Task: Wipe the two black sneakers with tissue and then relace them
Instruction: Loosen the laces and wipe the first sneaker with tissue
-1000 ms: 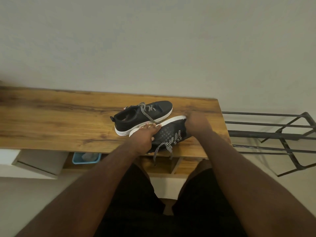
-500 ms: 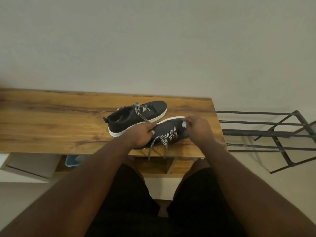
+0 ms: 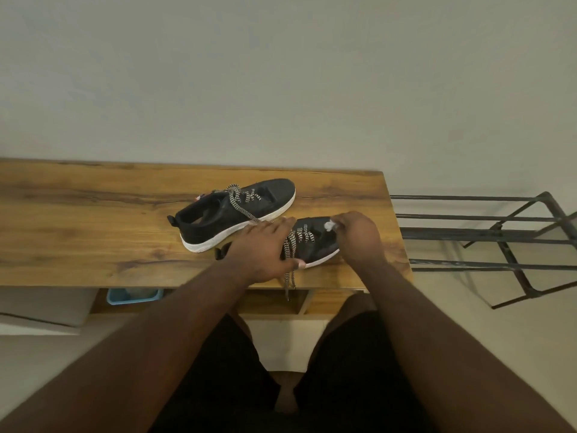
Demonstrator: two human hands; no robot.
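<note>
- The near sneaker (image 3: pixel 315 242), at frame centre on the wooden surface (image 3: pixel 93 220), lay tipped sole-up a second ago; it now sits upright beside the far sneaker (image 3: pixel 237 214).
- The left hand (image 3: pixel 262 248) has moved over its heel end and collar, fingers (image 3: pixel 281 223) spread flat to steady it.
- The right hand (image 3: pixel 359 235) has shifted onto the toe, fingers curled, pinching a tissue (image 3: pixel 330 225).
- Judgement: wiping has moved from sole to upper; both laces remain threaded, so relacing is pending.

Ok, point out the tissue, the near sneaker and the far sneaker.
tissue (image 3: pixel 329 226), head view, white wad at the right hand's fingertips
near sneaker (image 3: pixel 321 245), head view, black toe upper
far sneaker (image 3: pixel 274 189), head view, black toe upper
</note>
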